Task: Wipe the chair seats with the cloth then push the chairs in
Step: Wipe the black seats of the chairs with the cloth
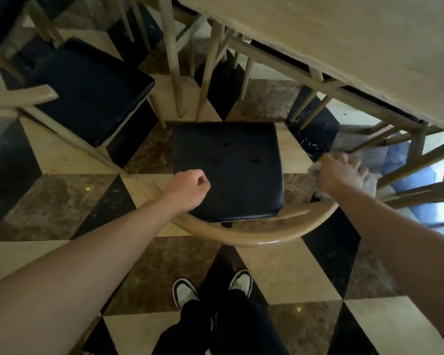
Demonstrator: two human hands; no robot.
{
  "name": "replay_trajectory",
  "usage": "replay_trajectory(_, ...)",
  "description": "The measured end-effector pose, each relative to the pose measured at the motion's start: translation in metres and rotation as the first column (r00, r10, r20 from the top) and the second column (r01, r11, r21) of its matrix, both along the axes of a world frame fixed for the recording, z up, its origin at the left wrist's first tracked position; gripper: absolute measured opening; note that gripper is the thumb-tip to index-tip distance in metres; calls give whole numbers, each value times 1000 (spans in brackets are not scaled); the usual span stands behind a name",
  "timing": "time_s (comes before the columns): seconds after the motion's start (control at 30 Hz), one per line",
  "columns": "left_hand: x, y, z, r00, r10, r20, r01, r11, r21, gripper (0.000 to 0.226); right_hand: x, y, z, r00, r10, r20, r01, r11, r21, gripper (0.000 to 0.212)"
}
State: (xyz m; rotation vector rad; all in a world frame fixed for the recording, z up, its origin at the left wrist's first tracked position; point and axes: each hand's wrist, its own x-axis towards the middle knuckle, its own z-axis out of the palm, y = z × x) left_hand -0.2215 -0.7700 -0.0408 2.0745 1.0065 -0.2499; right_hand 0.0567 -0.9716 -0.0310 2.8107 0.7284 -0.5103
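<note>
Chair seat (87, 90), black cushion on pale wood frame, sits upper left of frame, angled, w/ part of its curved backrest poking in from left edge. Left hand (186, 192) at centre-left, forearm coming up from lower left; fingers curled round the curved wooden backrest (244, 233) of the middle chair, gripping it at the rail's left part, knuckles over the seat's near-left corner. Middle chair's black seat (227, 170) lies dead centre, squarish, a few small nicks in the surface, its far edge near table legs. Backrest rail bows across below the seat, centre of frame. Below that, bottom centre, two black-and-white shoes (213, 288) and dark trousers on the checkered floor (290, 275) of cream, brown & black tiles. Right hand (341, 175) at centre-right, just beside the seat's right edge and off the cushion, fingers closed on a pale cloth (369, 181) bunched under and past the palm; hand is motion-blurred so exact finger lay is unclear. Cloth hangs above the right end of the backrest rail; can't tell if touching. Table (344, 42), light top, fills upper right w/ wooden rails beneath. Far right, under table edge, a third chair w/ blue-grey seat (400, 160), partly hidden by frame pieces.
</note>
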Motion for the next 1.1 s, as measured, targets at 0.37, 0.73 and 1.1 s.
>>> replay_trajectory(0.37, 85, 52, -60, 991, 71, -117, -79, 995, -66, 11, 41, 81, -117, 883, -192, -429, 214, 977, 2, 43)
replay_trajectory(0.73, 199, 119, -164, 962, 200, -187, -205, 979, -12, 48, 186, 171, -234, 826, -497, -265, 552, 807, 209, 60)
replay_trajectory(1.1, 234, 140, -212, 984, 102, -148, -91, 993, 77, 35, 175, 216, -283, 989, -65, -133, 104, 942, 319, 52)
